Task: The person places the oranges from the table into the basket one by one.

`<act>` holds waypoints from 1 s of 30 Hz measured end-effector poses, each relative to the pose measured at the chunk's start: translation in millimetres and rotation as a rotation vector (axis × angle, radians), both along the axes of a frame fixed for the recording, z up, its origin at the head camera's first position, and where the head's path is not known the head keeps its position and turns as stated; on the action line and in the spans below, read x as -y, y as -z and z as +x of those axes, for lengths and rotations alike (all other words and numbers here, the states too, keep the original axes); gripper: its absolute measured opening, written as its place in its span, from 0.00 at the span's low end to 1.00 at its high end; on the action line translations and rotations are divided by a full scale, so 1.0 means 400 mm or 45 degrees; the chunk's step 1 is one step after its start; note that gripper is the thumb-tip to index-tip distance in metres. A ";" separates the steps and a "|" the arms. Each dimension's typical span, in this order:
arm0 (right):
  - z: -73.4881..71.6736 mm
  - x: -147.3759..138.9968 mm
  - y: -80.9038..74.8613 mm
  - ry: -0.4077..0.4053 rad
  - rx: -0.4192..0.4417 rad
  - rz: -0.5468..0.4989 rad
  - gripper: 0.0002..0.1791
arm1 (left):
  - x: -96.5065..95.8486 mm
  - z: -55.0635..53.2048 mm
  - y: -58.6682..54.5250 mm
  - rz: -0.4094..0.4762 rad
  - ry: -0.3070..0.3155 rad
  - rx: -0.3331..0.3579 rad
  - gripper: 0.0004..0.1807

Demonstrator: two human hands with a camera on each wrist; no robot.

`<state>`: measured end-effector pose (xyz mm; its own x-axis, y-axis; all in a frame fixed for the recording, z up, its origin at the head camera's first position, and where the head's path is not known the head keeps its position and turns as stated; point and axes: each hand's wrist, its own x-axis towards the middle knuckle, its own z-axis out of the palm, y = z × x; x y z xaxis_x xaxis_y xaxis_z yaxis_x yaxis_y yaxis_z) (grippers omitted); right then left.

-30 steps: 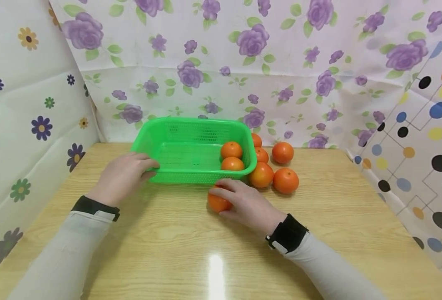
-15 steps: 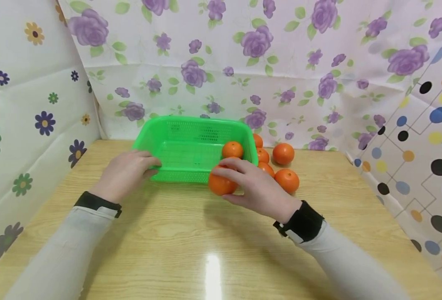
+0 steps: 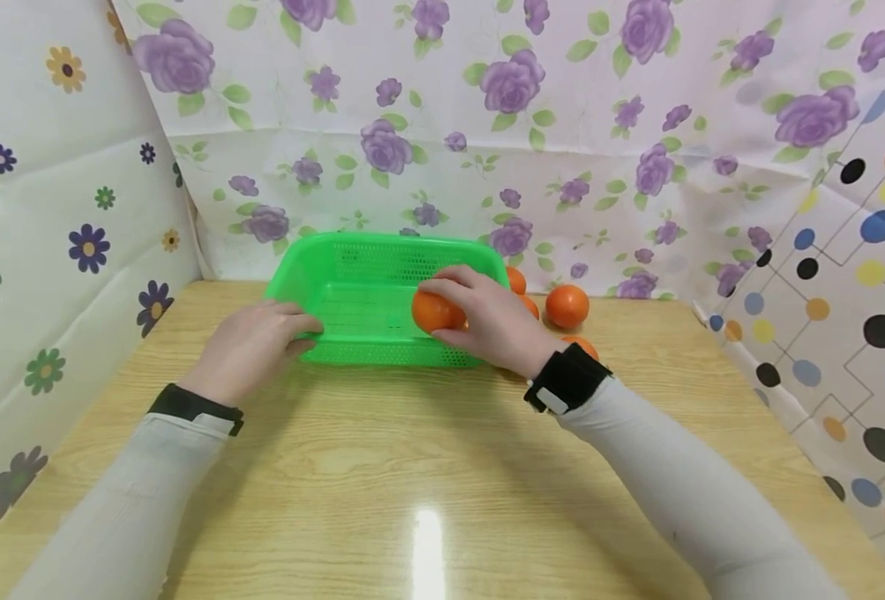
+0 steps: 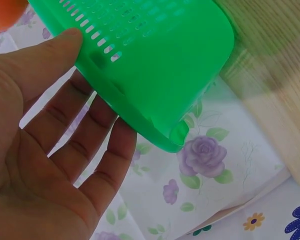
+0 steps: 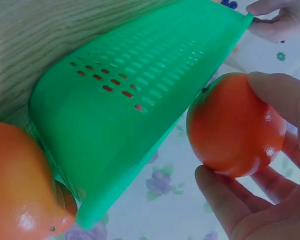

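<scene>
My left hand (image 3: 251,346) pinches the near left rim of a green plastic basket (image 3: 375,352). In the left wrist view its thumb (image 4: 65,45) lies on one side of the rim and the fingers on the other. Over the right part of the basket, my right hand (image 3: 495,321) grips a glossy orange (image 3: 429,312). The right wrist view has this orange (image 5: 235,125) between thumb and fingers, near the basket's rim (image 5: 155,137). Two oranges seen earlier inside the basket are mostly hidden behind the right hand.
Several loose oranges stand on the wooden table (image 3: 352,467) right of the basket, including one at the back (image 3: 567,307) and one partly covered by the right wrist (image 3: 583,347). A flowered cloth (image 3: 412,125) hangs behind, with patterned cloths at both sides.
The right hand has lifted the orange from the table in front of the basket, up and over the near rim. The left hand has kept its hold on the basket.
</scene>
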<state>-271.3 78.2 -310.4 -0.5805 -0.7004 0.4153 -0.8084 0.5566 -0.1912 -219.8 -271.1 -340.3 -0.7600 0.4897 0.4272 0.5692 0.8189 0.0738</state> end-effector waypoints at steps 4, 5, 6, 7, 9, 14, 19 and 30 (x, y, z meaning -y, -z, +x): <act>-0.033 0.015 0.000 0.066 0.070 0.030 0.32 | -0.001 -0.001 0.000 0.005 -0.008 0.015 0.11; -0.038 0.017 0.000 0.078 0.086 0.035 0.32 | -0.002 -0.001 -0.001 0.004 -0.009 0.016 0.11; -0.043 0.019 0.001 0.087 0.096 0.038 0.32 | -0.002 0.000 -0.001 0.004 -0.009 0.018 0.11; -0.048 0.021 0.002 0.096 0.103 0.043 0.32 | -0.002 0.000 -0.001 0.005 -0.010 0.020 0.11; -0.055 0.022 0.005 0.108 0.113 0.050 0.32 | -0.002 0.000 -0.002 0.007 -0.011 0.024 0.11; -0.069 0.026 0.012 0.136 0.121 0.090 0.32 | 0.000 0.000 -0.001 0.005 -0.015 0.027 0.11; -0.080 0.037 0.014 0.153 0.159 0.140 0.32 | 0.000 -0.001 -0.001 -0.001 -0.014 0.031 0.11; -0.093 0.065 0.018 0.160 0.288 0.218 0.33 | 0.002 -0.005 0.001 -0.005 0.005 0.007 0.11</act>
<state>-308.6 52.3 -317.4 -0.7310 -0.6661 0.1482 -0.6791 0.6889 -0.2534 -221.8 -271.8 -340.7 -0.7607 0.4942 0.4209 0.5717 0.8171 0.0738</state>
